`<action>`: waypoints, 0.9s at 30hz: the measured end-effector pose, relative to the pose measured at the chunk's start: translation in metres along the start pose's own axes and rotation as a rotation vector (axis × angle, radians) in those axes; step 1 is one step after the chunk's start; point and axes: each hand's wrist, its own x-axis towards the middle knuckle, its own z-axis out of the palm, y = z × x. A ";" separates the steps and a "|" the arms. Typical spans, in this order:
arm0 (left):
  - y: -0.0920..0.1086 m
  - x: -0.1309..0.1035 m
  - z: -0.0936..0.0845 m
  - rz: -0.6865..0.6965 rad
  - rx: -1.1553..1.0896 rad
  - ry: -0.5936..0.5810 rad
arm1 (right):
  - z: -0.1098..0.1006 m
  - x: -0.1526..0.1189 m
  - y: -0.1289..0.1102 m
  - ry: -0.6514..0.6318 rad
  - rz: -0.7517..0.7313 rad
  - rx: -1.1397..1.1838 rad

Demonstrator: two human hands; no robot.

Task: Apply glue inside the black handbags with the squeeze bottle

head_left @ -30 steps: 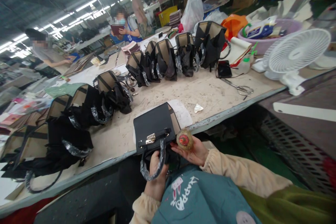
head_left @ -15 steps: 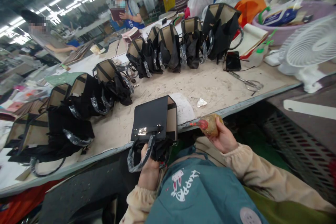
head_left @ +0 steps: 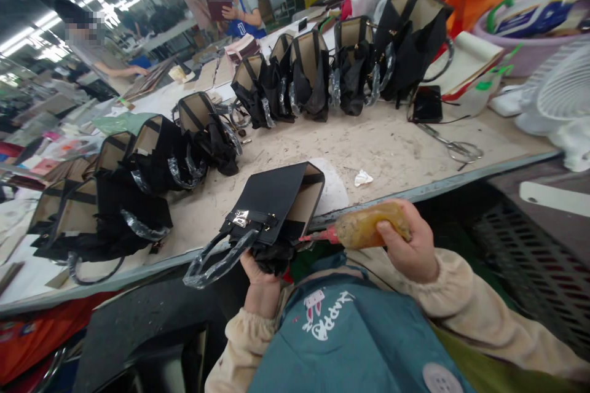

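White lettering on the teal apron (head_left: 350, 344) sits upside down and cannot be read for certain. The left hand (head_left: 260, 285) has its grip closed on the underside of the black handbag (head_left: 271, 209), fingers hidden beneath it; the bag tilts up from the grip over the worktop (head_left: 396, 153) edge. The right hand (head_left: 410, 245) has its grip closed around the glue bottle (head_left: 364, 230), whose red nozzle points at the bag's side.

A handbag workshop: beyond the fingers (head_left: 391, 234), rows of unfinished black bags (head_left: 304, 73) line a long scuffed worktable (head_left: 391, 147), with other workers under strip lights.
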 end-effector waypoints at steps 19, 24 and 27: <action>-0.002 0.001 -0.013 0.131 -0.124 0.119 | 0.023 0.003 -0.025 -0.070 -0.178 -0.151; -0.005 -0.001 -0.011 0.093 -0.162 0.166 | 0.023 0.001 -0.027 -0.087 -0.152 -0.163; -0.007 -0.004 -0.010 0.106 -0.151 0.190 | 0.024 0.001 -0.027 -0.102 -0.142 -0.167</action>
